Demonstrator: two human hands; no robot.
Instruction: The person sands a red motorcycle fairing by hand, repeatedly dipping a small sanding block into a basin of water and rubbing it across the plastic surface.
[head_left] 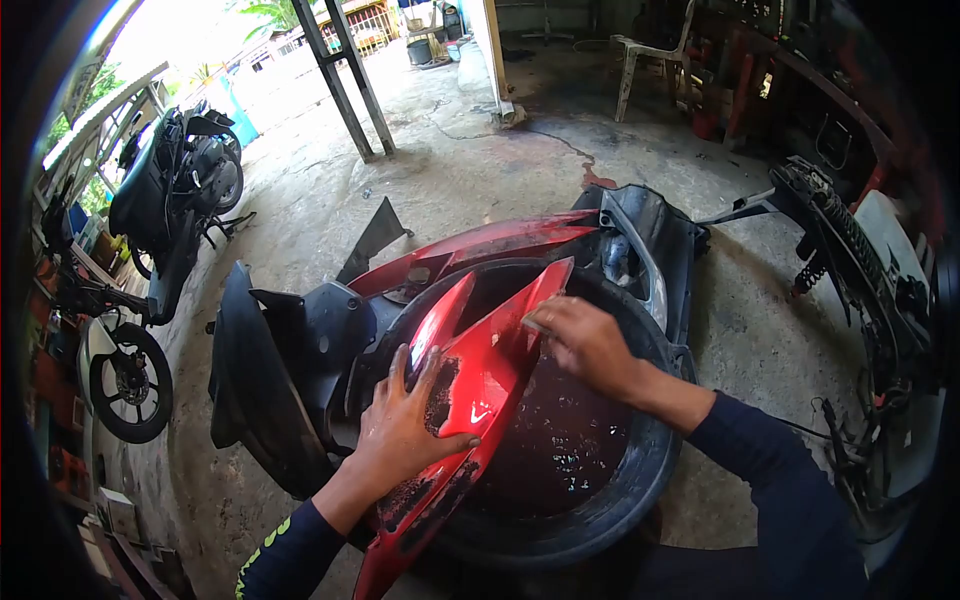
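Note:
A glossy red motorcycle fairing panel (490, 385) with two pointed ends lies slantwise over a round black tub (600, 540) of dark reddish water. Dark, rough patches mark the panel's lower part. My left hand (405, 425) holds the panel near its middle, fingers spread over the surface and thumb along the near side. At the upper right edge of the panel, my right hand (585, 345) has its fingers pressed together against the red surface. A small greyish piece seems to show at those fingertips, too little to name.
Black plastic body parts (265, 370) stand left of the tub. Behind it lie another red panel (470, 243) and a large black part (655, 230). A motorcycle (185, 175) is parked at left; a bare frame with a spring shock (840, 235) stands at right. A chair (655, 60) is farther back.

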